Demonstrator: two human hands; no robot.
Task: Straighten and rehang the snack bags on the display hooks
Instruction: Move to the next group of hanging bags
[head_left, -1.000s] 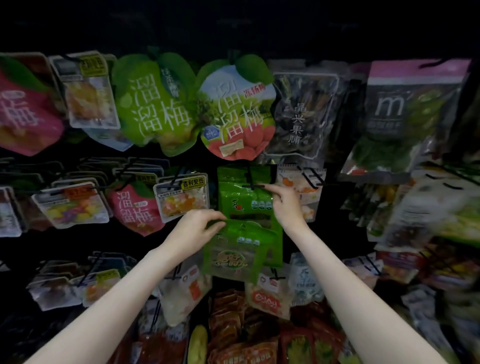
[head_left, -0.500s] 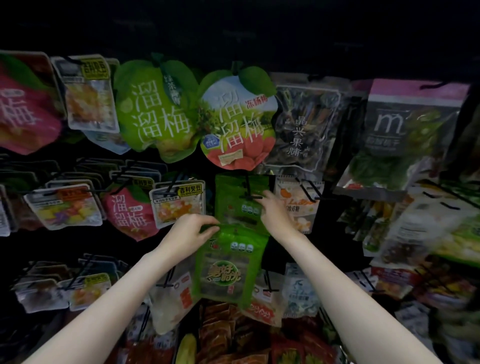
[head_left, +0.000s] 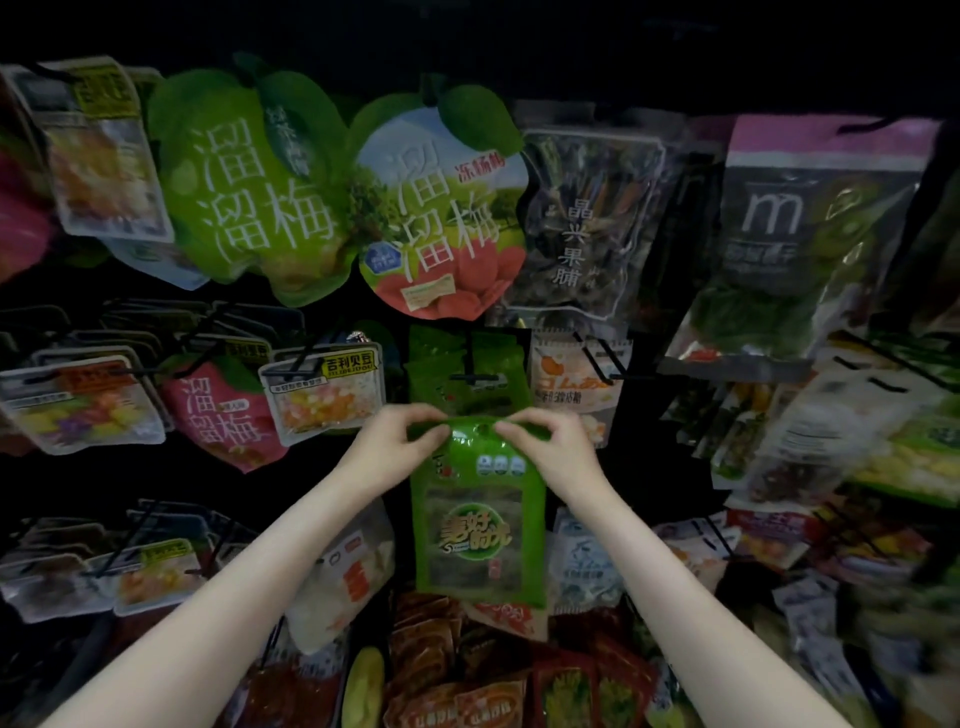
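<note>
We see both forearms bare to the frame edge; left hand (head_left: 396, 446) and right hand (head_left: 551, 451) ungloved, no rings, no watch.

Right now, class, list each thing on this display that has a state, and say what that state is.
Green snack bag: off its hook, upright, held by its top edge.
Left hand: pinches the bag's top left corner.
Right hand: pinches the bag's top right corner.
Green bags behind: hanging on their hook.
Plum bag: hanging, tilted.

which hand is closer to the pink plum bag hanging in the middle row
Left. The left hand pinches the green bag just right of the pink plum bag; the right hand is farther right.
</note>
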